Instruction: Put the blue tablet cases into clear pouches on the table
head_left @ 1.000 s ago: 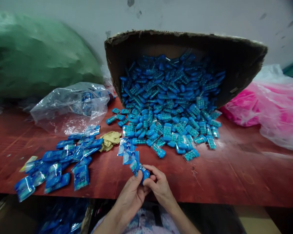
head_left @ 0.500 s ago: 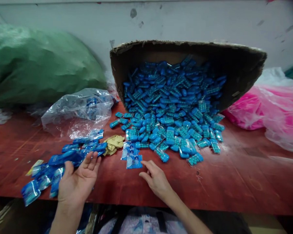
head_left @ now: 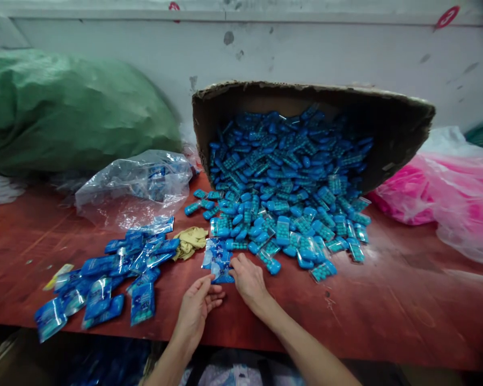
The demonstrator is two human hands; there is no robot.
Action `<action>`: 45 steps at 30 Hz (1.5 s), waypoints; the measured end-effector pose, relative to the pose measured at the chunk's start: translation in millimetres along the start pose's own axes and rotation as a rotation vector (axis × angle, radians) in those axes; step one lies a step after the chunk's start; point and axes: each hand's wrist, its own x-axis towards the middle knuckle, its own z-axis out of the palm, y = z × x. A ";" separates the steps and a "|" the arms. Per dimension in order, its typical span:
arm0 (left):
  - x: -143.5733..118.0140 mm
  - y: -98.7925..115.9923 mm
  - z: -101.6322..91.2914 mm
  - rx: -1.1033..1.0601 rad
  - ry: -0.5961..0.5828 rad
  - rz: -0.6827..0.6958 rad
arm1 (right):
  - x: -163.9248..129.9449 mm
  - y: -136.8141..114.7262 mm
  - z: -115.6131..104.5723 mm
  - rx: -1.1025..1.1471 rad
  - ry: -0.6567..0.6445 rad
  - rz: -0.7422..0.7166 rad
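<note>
1. A pale, stained wall (head_left: pixel 145 48) stood behind a red bench (head_left: pixel 386 316).
2. Flat blue packets (head_left: pixel 221 272) lay overlapping near mid-bench, perhaps so that single ones could be lifted easily.
3. The right hand (head_left: pixel 247 281) had its fingers at their right edge; the left hand (head_left: pixel 197 305) was just below, its thumb by the lower left corner. The hands were near each other but apart; whether either pinched a packet, I could not tell.
4. Behind, blue-capped containers (head_left: pixel 282 230) spilled from a cardboard box (head_left: pixel 314 88), probably laid sideways to keep them within reach.
5. Filled packets (head_left: pixel 99 297) were heaped leftward, seemingly kept separate from the flat ones, a crumpled yellow cloth (head_left: pixel 191 241) between.
6. A green sack (head_left: pixel 76 112) and a pink-filled bag (head_left: pixel 462 198) flanked the box.
</note>
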 end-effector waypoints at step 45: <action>-5.9 -24.1 36.9 0.125 0.092 0.243 | -37.3 -9.9 13.0 1.346 0.016 0.270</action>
